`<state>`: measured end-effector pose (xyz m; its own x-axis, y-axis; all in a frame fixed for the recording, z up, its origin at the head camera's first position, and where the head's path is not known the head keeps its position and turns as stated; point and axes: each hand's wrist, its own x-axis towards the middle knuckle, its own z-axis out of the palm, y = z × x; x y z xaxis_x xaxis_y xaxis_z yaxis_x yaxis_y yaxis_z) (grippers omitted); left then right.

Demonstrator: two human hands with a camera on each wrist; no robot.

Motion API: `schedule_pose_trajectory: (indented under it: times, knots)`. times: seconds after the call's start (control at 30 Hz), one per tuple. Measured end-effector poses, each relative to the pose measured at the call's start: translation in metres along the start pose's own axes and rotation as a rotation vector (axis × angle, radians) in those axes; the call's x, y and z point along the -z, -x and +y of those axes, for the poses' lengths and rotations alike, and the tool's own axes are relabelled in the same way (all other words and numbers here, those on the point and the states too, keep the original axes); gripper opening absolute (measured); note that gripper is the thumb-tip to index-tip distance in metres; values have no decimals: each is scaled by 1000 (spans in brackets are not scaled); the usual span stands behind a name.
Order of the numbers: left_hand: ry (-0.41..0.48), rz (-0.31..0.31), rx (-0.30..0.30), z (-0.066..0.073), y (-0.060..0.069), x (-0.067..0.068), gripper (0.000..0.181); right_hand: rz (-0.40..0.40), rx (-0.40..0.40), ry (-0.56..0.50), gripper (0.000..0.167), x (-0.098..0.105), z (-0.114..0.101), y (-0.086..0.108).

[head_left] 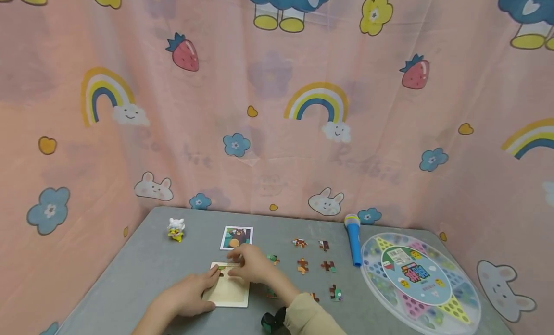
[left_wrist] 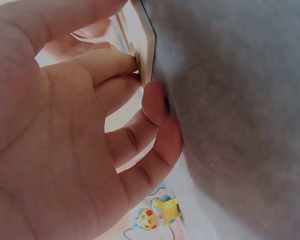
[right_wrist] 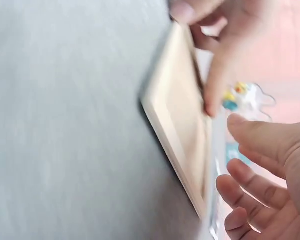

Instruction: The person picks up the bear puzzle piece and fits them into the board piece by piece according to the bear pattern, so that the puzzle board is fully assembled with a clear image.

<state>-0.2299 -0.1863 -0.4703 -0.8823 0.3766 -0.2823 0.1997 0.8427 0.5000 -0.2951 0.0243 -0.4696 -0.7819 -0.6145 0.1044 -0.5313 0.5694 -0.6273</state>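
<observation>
A pale wooden puzzle tray (head_left: 231, 296) lies flat on the grey table, with a small puzzle piece (head_left: 222, 274) near its upper left corner. My left hand (head_left: 188, 294) holds the tray along its left side, thumb at the near corner. In the left wrist view, its fingertips (left_wrist: 127, 62) press at the tray's edge beside thin pieces. Above the tray's upper right part hovers my right hand (head_left: 253, 264). The right wrist view shows its fingers (right_wrist: 247, 197) loosely bent and apart, holding nothing. Just beyond the tray lies a picture card (head_left: 237, 238) showing a brown bear.
Several loose puzzle pieces (head_left: 302, 266) lie right of the tray, some partly behind the right forearm. Farther right are a blue toy microphone (head_left: 354, 241) and a round game board (head_left: 415, 277). A small figurine (head_left: 175, 230) stands back left. A black object (head_left: 270, 321) sits near the right sleeve.
</observation>
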Motion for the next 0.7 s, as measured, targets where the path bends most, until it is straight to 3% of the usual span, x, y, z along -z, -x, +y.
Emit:
schedule_pose_trajectory:
  times: [0.27, 0.4, 0.7]
  knots:
    - [42, -8, 16, 2, -2, -2, 77, 111, -44, -56, 37, 38, 40, 27]
    - [62, -4, 14, 2, -1, -1, 76, 207, -78, -41, 39, 53, 58, 37]
    - [49, 16, 4, 3, 3, 1, 78, 377, -138, -83, 39, 69, 90, 54]
